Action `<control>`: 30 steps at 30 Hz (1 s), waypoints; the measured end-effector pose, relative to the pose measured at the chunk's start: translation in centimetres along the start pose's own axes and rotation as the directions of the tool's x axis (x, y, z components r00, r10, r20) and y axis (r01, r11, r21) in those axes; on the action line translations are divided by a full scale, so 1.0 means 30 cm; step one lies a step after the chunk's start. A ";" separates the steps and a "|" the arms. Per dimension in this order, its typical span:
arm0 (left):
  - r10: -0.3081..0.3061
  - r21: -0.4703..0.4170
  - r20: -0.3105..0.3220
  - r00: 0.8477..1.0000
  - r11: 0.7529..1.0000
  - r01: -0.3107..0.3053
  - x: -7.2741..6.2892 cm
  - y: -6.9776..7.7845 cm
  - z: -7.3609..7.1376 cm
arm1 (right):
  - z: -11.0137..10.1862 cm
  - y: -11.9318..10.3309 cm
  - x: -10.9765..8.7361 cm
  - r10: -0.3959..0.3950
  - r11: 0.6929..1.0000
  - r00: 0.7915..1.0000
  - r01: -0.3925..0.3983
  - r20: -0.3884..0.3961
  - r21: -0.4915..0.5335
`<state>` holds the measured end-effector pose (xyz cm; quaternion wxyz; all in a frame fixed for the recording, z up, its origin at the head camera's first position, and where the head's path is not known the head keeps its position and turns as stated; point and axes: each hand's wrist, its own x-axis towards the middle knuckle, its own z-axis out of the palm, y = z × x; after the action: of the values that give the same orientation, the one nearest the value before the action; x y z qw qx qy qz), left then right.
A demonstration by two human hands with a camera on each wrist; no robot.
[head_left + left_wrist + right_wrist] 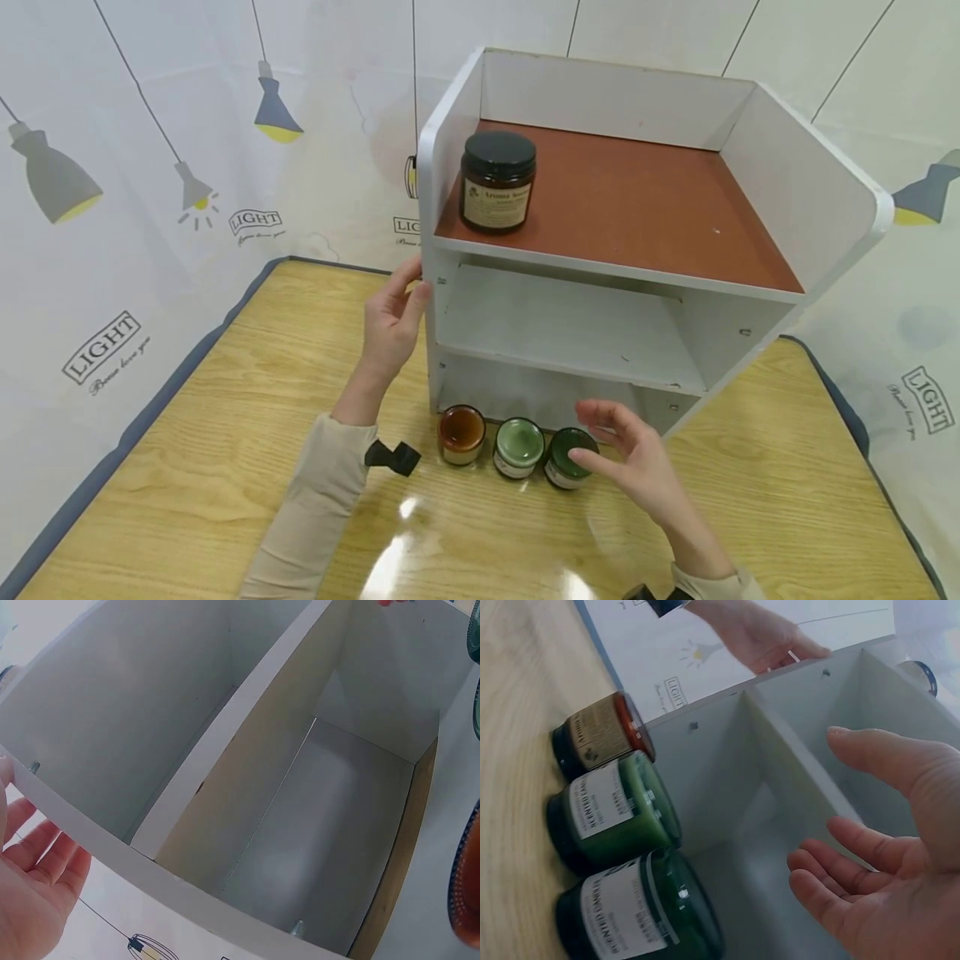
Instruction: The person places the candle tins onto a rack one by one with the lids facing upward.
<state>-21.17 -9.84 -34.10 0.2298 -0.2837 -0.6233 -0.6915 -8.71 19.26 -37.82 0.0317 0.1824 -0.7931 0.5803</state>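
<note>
My left hand [390, 321] rests against the outer side of a white shelf unit's left panel [429, 208], its fingers along the outside in the left wrist view. My right hand [637, 458] hovers around the dark green candle jar [564, 443], fingers apart and loosely bent, with nothing held in the right wrist view. In a row along the unit's foot stand that jar, a light green candle jar [519, 442] and an amber candle jar [461, 429], all uncovered. On the unit's reddish-brown top sits a larger dark jar [497, 187] with a black lid and a cream label.
The shelf unit [821, 175] has raised walls around its top and two compartments below, split by a white board [570, 367]. It stands on a wood-grain table [247, 400]. A white cloth printed with lamps [187, 75] hangs behind.
</note>
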 end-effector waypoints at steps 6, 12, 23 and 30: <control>-0.002 0.004 -0.002 1.000 1.000 0.002 0.001 0.001 0.001 | 0.001 0.030 -0.014 0.001 1.000 1.000 -0.001 -0.027 0.004; -0.006 -0.004 -0.007 1.000 1.000 0.006 0.002 0.002 0.002 | 0.003 0.065 -0.029 0.046 0.999 0.997 -0.046 -0.060 0.000; -0.009 0.004 -0.002 1.000 1.000 0.009 0.001 0.008 0.002 | 0.005 0.136 -0.056 0.151 0.984 0.983 -0.160 -0.108 -0.077; 0.000 0.005 -0.004 1.000 1.000 0.000 0.000 0.004 0.002 | 0.006 0.178 -0.075 0.219 0.972 0.974 -0.224 -0.066 -0.078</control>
<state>-21.09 -9.80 -34.00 0.2315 -0.2817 -0.6247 -0.6905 -8.34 21.03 -43.31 -0.0029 0.0748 -0.8312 0.5509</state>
